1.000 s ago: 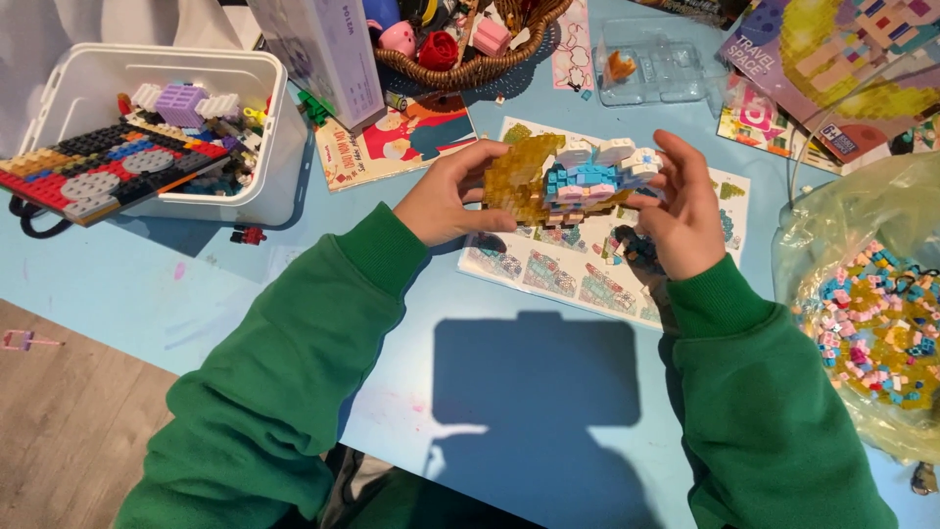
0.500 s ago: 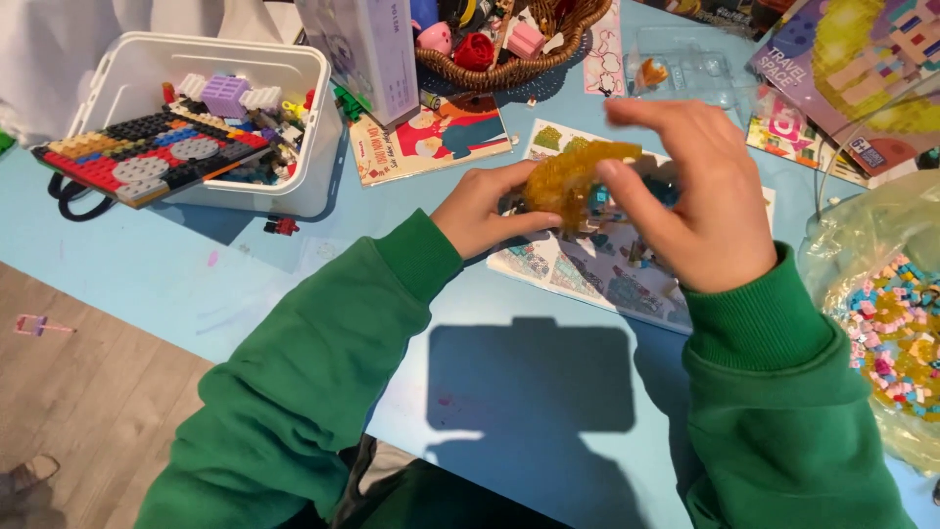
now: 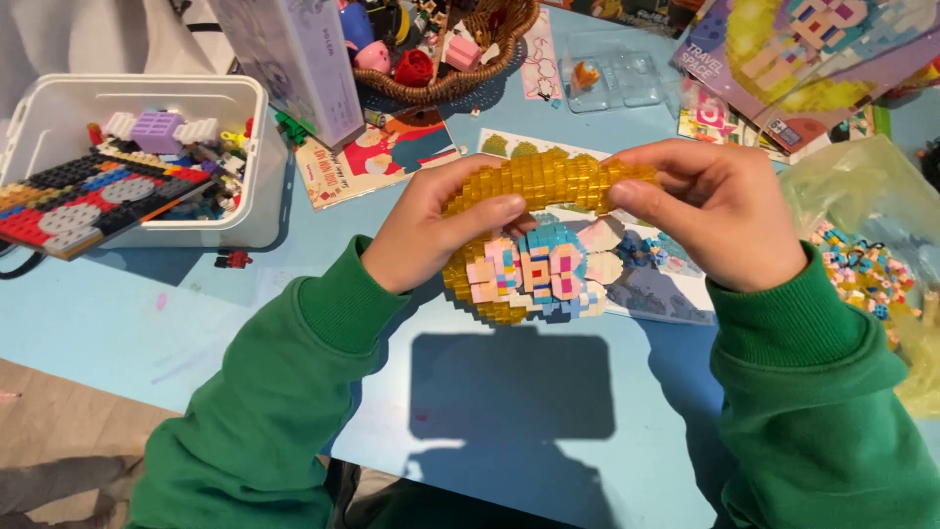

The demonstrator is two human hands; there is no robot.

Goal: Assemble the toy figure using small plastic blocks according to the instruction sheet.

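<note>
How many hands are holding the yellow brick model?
2: the left hand grips the left end of the yellow brick model, and the right hand pinches its right end from above.

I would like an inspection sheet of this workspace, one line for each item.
Surface: light blue table, partly covered.
Job's things: yellow brick model with pink and blue parts, held above an instruction sheet.
Clutter: white bin of bricks, wicker basket, clear tray, booklets, bag of small bricks.
Hands: left hand and right hand both grip the model.
Cables: nothing seen.
Surroundings: wooden floor at lower left.
</note>
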